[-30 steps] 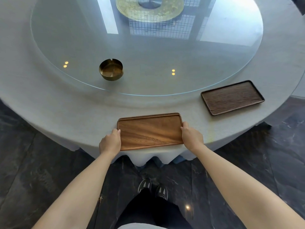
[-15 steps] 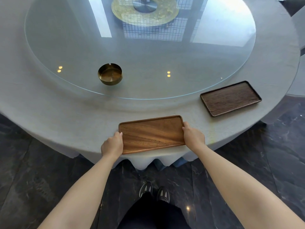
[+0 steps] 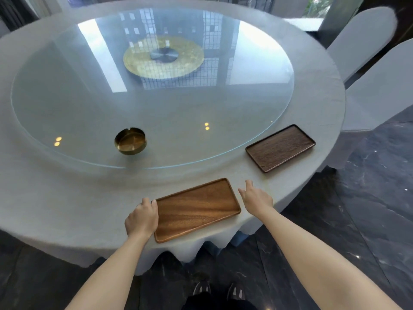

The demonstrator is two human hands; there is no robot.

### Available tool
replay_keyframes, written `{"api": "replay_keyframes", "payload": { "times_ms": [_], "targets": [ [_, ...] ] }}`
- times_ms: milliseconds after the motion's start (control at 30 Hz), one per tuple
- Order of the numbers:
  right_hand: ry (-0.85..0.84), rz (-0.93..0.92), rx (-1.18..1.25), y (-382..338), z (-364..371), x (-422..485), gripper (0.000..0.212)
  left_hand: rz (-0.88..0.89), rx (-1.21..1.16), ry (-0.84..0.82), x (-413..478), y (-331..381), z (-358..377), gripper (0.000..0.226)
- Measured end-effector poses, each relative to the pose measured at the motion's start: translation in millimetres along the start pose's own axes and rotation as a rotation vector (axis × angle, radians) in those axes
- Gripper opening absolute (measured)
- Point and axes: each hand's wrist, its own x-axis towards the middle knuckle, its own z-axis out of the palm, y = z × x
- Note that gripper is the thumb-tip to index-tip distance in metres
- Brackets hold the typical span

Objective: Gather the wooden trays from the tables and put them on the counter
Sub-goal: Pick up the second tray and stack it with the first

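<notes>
From the head view, the light wooden tray (image 3: pixel 196 210) is lying flat on the grey-clothed tabletop (image 3: pixel 67 198), right at its near edge, with one corner reaching toward the drop of the cloth. The left hand (image 3: pixel 142 218) is gripping the tray's left short end, its fingers (image 3: pixel 154 203) curled over the rim and the knuckles facing the camera. The right hand (image 3: pixel 256 198) is hovering just beside the tray's right short end, apart from the wood, with its fingers (image 3: pixel 248 183) loosely spread and pointing away from the person, holding nothing.

The dark wooden tray (image 3: pixel 280 148) is lying farther back and to the right of the light wooden tray, well apart from it, also flat on the cloth and just outside the rim of the glass turntable (image 3: pixel 89 97). A brass ashtray (image 3: pixel 130 141) is sitting on the glass, behind and to the left of the light wooden tray. Two white-covered chairs (image 3: pixel 362 41) are standing beyond the tabletop, far behind and to the right of the light wooden tray. The person's shoes (image 3: pixel 220 290) are showing on the dark marble floor (image 3: pixel 368 198), below the tray.
</notes>
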Motion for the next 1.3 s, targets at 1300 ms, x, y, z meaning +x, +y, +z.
{"api": "replay_keyframes", "payload": {
  "times_ms": [1300],
  "targets": [
    [0.069,-0.02,0.154,258,-132,231,0.041,-0.146,0.003,-0.154,55,358,109,0.05]
  ]
}}
